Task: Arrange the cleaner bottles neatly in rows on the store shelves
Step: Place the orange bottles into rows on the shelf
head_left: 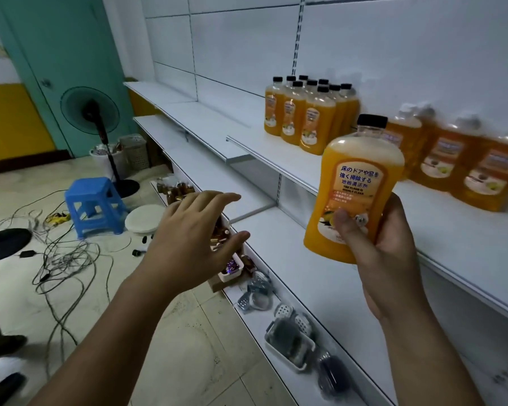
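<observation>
Right hand (381, 244) gripped orange cleaner bottle (355, 189) low on body, upright, label readable, in front of shelf (276, 155) edge; probably for placing in row. Left hand (194, 241) empty, fingers apart, hovering. Grouped bottles (308, 112) stood behind.

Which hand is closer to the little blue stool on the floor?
Left. The left hand reaches out open just right of the blue stool. The right hand grips an orange bottle farther right, by the shelf.
</observation>
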